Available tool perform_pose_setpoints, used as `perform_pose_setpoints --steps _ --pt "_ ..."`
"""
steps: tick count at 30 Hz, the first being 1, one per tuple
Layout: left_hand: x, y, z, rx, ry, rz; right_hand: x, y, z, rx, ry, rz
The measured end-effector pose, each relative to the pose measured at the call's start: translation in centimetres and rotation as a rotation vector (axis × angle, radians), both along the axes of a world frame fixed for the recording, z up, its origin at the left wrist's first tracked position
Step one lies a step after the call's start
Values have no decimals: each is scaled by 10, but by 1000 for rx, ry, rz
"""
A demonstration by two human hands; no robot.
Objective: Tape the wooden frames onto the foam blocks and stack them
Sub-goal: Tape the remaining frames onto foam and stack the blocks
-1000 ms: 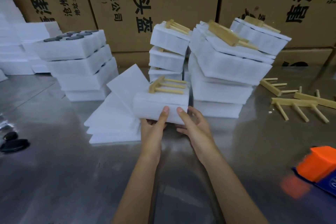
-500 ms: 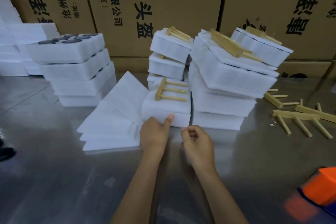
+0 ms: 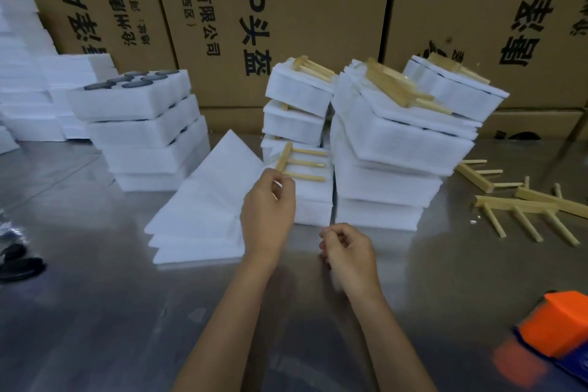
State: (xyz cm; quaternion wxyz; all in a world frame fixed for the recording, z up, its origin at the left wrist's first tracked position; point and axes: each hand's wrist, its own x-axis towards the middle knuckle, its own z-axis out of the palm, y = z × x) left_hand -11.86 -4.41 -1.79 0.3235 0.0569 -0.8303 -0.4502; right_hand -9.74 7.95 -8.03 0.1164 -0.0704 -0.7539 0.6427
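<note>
Resting now on the bench toward its back edge, between flat foam sheets (image 3: 206, 201) and the tall stack (image 3: 391, 150): foam block (image 3: 313, 201) carrying its wooden frame (image 3: 302, 162) | both hands are letting go and drawing back | left hand (image 3: 269, 216) curling loosely at the block's near-left corner, gripping nothing | right hand (image 3: 348, 251) half-closed, empty | loose frames (image 3: 521, 210) are waiting by the right edge, likely next.

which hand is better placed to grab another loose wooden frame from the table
Right. The loose wooden frames lie on the table's right side, nearer the right hand, which holds nothing visible. The left hand is over by the foam block.
</note>
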Motion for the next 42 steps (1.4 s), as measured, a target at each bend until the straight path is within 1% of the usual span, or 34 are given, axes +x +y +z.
perform_pose_setpoints --steps 3,4,6,7,8,11,13,15,20,23,25,29,33,34,37,38,39,42 --pt "-33 -30 32 -47 123 60 -5 -1 -1 -27 -9 15" --pt "-46 -41 44 -110 153 84 -7 0 -1 -25 -9 10" --pt "-72 -63 68 -347 132 231 -8 -1 -2 -1 -3 -1" --pt "-85 -76 81 -468 84 333 -7 0 -3 4 1 -7" --pt "-96 -91 95 -547 19 423 -6 0 -3 6 5 -9" --pt "-123 -144 126 -639 -281 666 -4 0 -1 32 9 15" --pt "-130 -174 133 -671 -452 732 -3 0 1 30 7 17" --pt "-132 -192 131 -643 -473 693 -4 1 1 29 2 11" --pt "-137 -191 125 -644 -368 670 -1 -1 3 34 1 0" --pt "-134 -179 117 -688 -211 689 -1 0 4 53 7 -6" --pt "-126 -167 115 -677 -115 692 -1 0 3 63 3 -10" --pt "-105 -131 117 -599 43 680 2 -2 4 94 23 -9" --pt "-68 -91 113 -517 158 567 5 -3 9 30 -17 10" --pt "-57 -80 110 -487 194 528 6 -2 10 17 -34 34" --pt "-21 -46 100 -375 326 425 22 -7 23 115 -88 197" --pt "-10 -34 98 -324 367 385 29 -11 33 96 -75 257" --pt "2 -21 95 -267 398 345 37 -14 47 31 -39 293" --pt "38 14 87 -123 430 244 52 -9 105 -223 151 225"
